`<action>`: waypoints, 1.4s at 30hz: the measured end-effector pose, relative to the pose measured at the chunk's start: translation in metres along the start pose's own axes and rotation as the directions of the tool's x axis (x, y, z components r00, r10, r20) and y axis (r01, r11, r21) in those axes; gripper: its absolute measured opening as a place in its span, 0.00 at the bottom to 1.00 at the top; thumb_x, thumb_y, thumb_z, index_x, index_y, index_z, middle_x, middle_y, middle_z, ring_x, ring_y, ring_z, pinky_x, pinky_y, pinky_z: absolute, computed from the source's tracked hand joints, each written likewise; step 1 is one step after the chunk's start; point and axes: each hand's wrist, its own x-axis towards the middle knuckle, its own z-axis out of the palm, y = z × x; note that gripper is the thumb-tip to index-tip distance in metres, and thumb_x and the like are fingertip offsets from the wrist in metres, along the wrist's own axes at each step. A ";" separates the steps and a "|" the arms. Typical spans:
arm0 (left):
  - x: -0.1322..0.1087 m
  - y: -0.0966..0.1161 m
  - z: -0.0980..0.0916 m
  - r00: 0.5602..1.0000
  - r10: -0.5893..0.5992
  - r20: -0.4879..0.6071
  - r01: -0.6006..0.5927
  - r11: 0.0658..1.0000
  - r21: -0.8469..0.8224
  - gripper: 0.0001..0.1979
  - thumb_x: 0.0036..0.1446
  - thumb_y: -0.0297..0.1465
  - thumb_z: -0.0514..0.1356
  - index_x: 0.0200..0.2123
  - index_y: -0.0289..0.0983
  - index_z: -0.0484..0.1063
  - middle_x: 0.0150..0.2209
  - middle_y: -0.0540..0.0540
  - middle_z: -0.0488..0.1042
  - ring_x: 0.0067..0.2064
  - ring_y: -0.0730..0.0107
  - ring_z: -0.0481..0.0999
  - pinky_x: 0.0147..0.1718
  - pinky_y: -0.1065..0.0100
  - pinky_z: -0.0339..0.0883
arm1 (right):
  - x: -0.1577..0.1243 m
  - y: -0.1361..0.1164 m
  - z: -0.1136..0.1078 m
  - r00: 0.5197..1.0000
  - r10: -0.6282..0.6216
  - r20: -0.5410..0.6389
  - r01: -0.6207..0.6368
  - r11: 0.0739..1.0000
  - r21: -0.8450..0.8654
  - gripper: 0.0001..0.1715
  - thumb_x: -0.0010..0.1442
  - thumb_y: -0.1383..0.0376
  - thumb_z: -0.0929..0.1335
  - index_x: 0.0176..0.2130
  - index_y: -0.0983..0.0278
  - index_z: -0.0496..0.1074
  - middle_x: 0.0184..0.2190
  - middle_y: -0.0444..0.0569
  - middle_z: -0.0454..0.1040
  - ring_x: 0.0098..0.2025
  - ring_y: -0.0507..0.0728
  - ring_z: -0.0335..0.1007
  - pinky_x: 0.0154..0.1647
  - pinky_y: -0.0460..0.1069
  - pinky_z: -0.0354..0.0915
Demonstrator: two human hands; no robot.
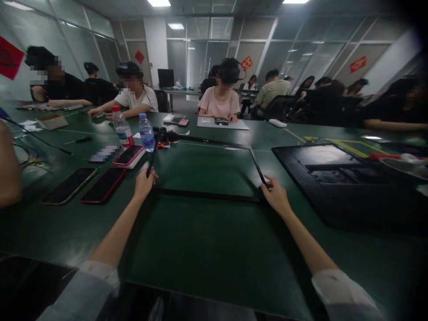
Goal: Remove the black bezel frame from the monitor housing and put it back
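A thin black rectangular frame (207, 194), like a monitor bezel, is held over the green table (214, 240); the tabletop shows through its opening. My left hand (145, 183) grips its left side, fingers closed round the narrow bar. On the opposite side, my right hand (276, 194) has its thumb and fingers closed on the right bar near the front corner. Right of that hand lies a large black panel (334, 178) with a recessed strip, resembling a monitor's back cover. Past the frame's far left corner is a small dark cluttered heap (163, 135).
Left of the frame lie a red-edged phone (104, 185), another phone (69, 186) and a pink-cased phone (129, 155). Two bottles stand behind them, one red-capped (123, 129), one blue-capped (146, 132). A co-worker's arm (9, 165) is at far left. Several people sit across the table.
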 end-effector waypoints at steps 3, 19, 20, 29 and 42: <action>0.002 -0.002 -0.002 0.999 -0.045 0.011 0.045 0.999 0.026 0.20 0.61 0.38 0.58 0.53 0.34 0.73 0.35 0.45 0.81 0.26 0.70 0.75 0.30 0.67 0.69 | 0.000 0.008 0.003 0.996 0.074 0.050 -0.079 0.991 0.107 0.41 0.56 0.50 0.68 0.63 0.67 0.67 0.41 0.56 0.78 0.34 0.60 0.74 0.47 0.62 0.72; -0.010 -0.004 -0.006 0.995 0.092 -0.036 -0.049 0.774 0.631 0.24 0.62 0.45 0.55 0.51 0.39 0.82 0.52 0.35 0.75 0.53 0.44 0.72 0.54 0.47 0.69 | 0.003 0.026 0.007 0.980 -0.044 0.196 0.048 0.999 -0.018 0.36 0.61 0.60 0.62 0.65 0.66 0.67 0.63 0.57 0.70 0.66 0.67 0.66 0.69 0.65 0.58; -0.010 -0.003 -0.007 0.997 0.072 -0.023 -0.040 0.758 0.651 0.25 0.62 0.45 0.54 0.52 0.38 0.81 0.53 0.35 0.74 0.54 0.44 0.71 0.54 0.48 0.69 | 0.003 0.025 0.007 0.979 -0.042 0.197 0.049 0.998 -0.029 0.36 0.61 0.60 0.62 0.65 0.67 0.67 0.63 0.58 0.70 0.66 0.67 0.66 0.69 0.65 0.58; -0.009 0.003 -0.008 0.999 0.008 0.038 -0.033 0.693 0.720 0.27 0.65 0.45 0.53 0.59 0.39 0.77 0.56 0.36 0.70 0.56 0.45 0.70 0.54 0.51 0.69 | 0.003 0.028 0.011 0.976 -0.097 0.194 0.123 0.984 -0.127 0.34 0.60 0.63 0.61 0.64 0.67 0.69 0.63 0.58 0.71 0.65 0.67 0.66 0.69 0.65 0.59; -0.012 0.010 -0.005 0.999 0.018 0.030 -0.034 0.702 0.712 0.29 0.65 0.43 0.54 0.64 0.36 0.69 0.61 0.32 0.67 0.61 0.43 0.68 0.54 0.48 0.69 | 0.005 0.038 0.017 0.955 -0.271 0.118 0.290 0.934 -0.206 0.30 0.60 0.65 0.61 0.59 0.66 0.73 0.53 0.60 0.77 0.57 0.67 0.71 0.61 0.65 0.64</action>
